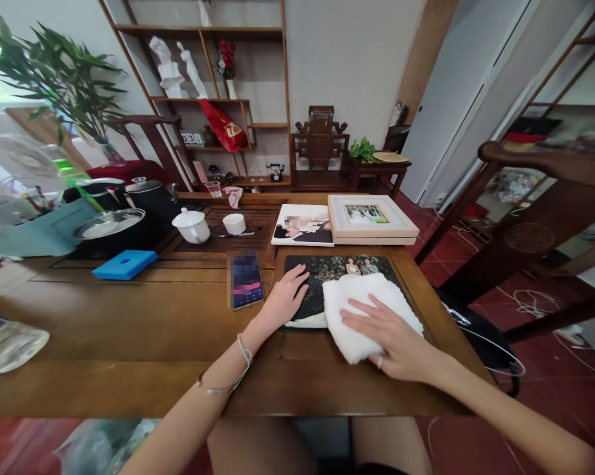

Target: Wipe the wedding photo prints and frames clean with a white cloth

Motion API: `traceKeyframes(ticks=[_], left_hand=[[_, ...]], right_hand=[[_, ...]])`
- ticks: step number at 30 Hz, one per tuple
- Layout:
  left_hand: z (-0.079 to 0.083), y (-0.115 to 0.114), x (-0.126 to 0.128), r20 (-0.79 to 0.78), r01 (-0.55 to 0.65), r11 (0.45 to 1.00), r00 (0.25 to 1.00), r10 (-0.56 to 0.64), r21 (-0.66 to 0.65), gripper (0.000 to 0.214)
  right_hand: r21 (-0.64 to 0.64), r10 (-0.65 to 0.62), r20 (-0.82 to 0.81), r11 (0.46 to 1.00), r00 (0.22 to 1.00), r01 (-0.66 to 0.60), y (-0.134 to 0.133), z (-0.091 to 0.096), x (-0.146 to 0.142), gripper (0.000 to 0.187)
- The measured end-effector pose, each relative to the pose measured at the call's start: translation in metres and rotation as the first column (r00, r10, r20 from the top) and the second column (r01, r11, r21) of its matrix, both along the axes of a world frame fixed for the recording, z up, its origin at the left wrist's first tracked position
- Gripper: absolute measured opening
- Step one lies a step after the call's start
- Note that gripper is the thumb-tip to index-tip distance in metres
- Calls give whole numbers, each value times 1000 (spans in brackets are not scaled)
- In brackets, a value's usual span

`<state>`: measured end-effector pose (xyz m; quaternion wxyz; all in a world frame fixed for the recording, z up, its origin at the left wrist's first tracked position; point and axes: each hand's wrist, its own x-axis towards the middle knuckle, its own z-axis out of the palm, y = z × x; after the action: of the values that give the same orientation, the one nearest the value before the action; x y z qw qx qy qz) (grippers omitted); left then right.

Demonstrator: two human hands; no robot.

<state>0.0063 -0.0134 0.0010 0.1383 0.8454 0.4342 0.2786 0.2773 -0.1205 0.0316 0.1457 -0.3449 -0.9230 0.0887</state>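
Note:
A dark photo panel [322, 267] with a printed couple lies flat on the wooden table, near its right end. My left hand [285, 297] rests on the panel's left edge, fingers stretched out and holding nothing. Over the panel's right part is a folded white towel [340, 310], which covers much of the picture. My right hand [394, 336] presses on this towel from above; some fingers lie spread over it, while a ringed finger bends at its lower edge. A phone [247, 280] with a lit screen lies just left of my left hand.
Behind the panel lie a white-edged photo print [302, 225] and a light wooden picture frame [409, 232]. A lidded white teacup [191, 225], a small white cup [234, 223] and a blue block [124, 264] stand further left. A dark chair [530, 231] is at the right.

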Motion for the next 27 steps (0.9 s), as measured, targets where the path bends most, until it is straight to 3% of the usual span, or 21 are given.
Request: traceKeyframes(ticks=[2,4,7,11,15,19,24,27], left_hand=[[1,0,-1,-6,5,1000,1000,-5,-2,37],[1,0,-1,-7,9,1000,1000,-9,-2,36],[0,1,-1,-4,9,1000,1000,-9,5,36],[-2,2,-2,-3,16,1000,1000,-16,15,37],[-1,1,-1,-2,1,1000,1000,0,17,36],[3,0,0,-12,-1,1000,1000,1,5,37],[3,-1,1,-27,-9,1000,1000,8,-14,38],[3,0,1,-39,-9,1000,999,8,-17,38]], right_hand=[[-21,48,13,999,999,-48,-8,4,3,78],[-39,56,2,998,998,-56,2,6,9,75],[-33,0,-36,999,999,-1,42,6,22,70],[18,-160,-72,987,984,162,104,0,37,65],[42,-266,-89,962,960,270,132,-4,52,61],[78,-284,-72,954,956,290,112,-9,66,63],[114,-257,-39,959,965,260,45,-12,69,74],[130,-180,19,976,984,176,5,-9,57,80]])
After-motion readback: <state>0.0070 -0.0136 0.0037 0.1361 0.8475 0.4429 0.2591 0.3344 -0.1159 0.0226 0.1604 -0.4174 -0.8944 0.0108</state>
